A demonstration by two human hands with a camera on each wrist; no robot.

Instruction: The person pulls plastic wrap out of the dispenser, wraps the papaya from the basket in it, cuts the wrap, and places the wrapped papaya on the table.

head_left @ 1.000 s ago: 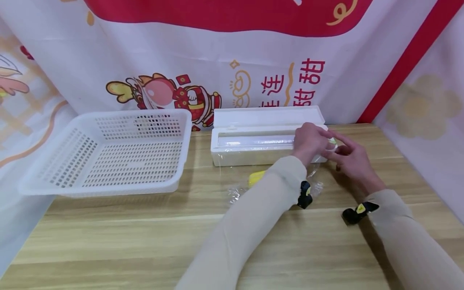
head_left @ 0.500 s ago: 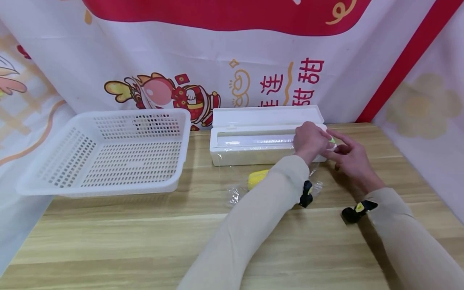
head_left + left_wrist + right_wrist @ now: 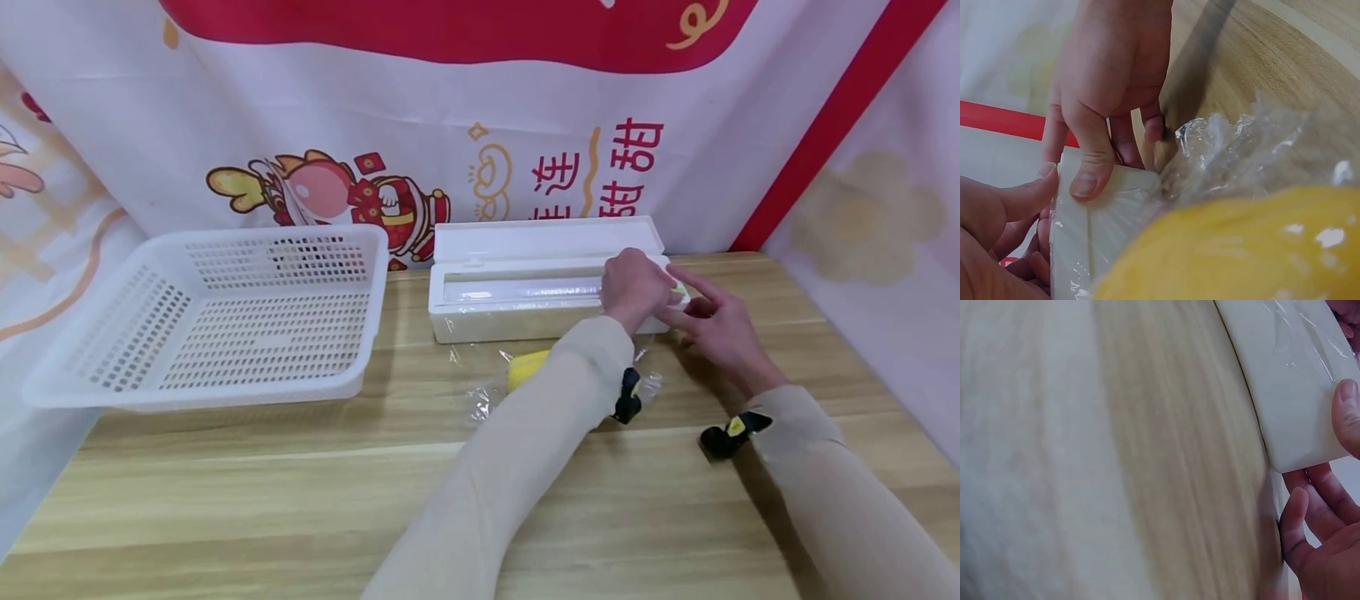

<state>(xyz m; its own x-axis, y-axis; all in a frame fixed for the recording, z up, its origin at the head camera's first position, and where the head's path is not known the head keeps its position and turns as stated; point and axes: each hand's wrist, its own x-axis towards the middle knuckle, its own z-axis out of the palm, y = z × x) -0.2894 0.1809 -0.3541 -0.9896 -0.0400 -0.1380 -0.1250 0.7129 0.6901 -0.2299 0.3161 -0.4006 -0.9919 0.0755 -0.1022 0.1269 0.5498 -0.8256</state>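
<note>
the white box (image 3: 510, 324) is long, its lid (image 3: 543, 240) raised.

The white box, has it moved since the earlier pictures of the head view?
No. The box keeps its place against the cartoon figure on the curtain; the whole scene only slid slightly left in view.
</note>
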